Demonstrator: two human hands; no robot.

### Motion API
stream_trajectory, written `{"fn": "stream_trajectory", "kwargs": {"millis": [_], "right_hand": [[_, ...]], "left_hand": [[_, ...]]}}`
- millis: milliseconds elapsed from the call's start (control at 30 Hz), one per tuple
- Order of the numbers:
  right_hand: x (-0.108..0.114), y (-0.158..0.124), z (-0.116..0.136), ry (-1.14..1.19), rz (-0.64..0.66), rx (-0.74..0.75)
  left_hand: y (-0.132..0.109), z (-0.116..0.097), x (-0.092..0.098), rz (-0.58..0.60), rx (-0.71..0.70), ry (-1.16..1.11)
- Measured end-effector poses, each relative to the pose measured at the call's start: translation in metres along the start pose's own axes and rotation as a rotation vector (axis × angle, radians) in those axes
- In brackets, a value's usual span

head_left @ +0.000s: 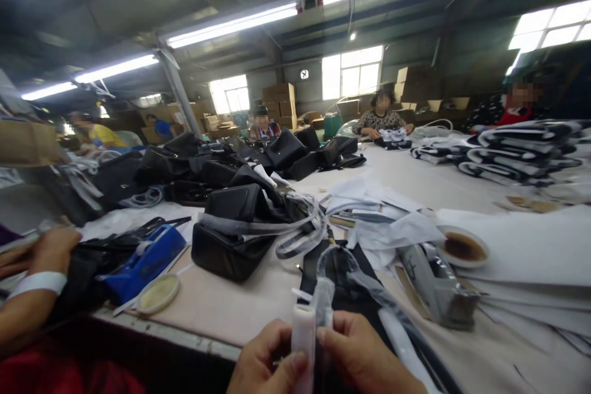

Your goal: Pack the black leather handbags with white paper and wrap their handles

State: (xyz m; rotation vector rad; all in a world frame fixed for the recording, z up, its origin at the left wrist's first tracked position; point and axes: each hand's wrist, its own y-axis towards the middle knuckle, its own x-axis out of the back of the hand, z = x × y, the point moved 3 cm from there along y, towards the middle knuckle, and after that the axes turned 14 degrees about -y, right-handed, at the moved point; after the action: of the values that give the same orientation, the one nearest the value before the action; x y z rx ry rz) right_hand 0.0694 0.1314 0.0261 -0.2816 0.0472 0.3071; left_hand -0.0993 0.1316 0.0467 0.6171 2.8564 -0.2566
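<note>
At the bottom middle, my left hand (272, 360) is closed around a white folded strip of wrapping (303, 335) that stands upright. Close beside it, my right hand (362, 351) pinches a strap end wrapped in translucent film (324, 298). The wrapped strap (341, 252) loops up and away over a flat black leather-like piece (355, 280) on the table. Farther off, a black handbag (235, 228) lies on its side with a film-wrapped strap across it. What lies behind my fingers is hidden.
A grey tape dispenser (438, 286) and a bowl of brown liquid (464, 247) stand right. A blue tape dispenser (143, 261) and round yellowish dish (158, 293) are left, near a co-worker's hand (58, 246). Black bags (286, 154) and stacked wrapped pieces (521, 148) lie beyond.
</note>
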Motion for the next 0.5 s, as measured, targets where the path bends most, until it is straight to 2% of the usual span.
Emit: {"fn": "stream_trajectory", "kwargs": {"millis": [67, 167, 333, 500], "right_hand": [[-0.004, -0.007, 0.003, -0.067, -0.001, 0.071], [-0.001, -0.014, 0.000, -0.180, -0.042, 0.068], [0.004, -0.014, -0.006, -0.192, -0.030, 0.072], [0.000, -0.007, -0.008, -0.138, 0.028, 0.084]], "left_hand": [[-0.001, 0.000, -0.005, -0.098, 0.011, 0.042], [0.001, 0.009, -0.010, -0.189, 0.114, -0.043], [0.006, 0.020, -0.007, -0.196, 0.192, -0.102], [0.004, 0.021, -0.001, -0.147, 0.068, 0.300]]}}
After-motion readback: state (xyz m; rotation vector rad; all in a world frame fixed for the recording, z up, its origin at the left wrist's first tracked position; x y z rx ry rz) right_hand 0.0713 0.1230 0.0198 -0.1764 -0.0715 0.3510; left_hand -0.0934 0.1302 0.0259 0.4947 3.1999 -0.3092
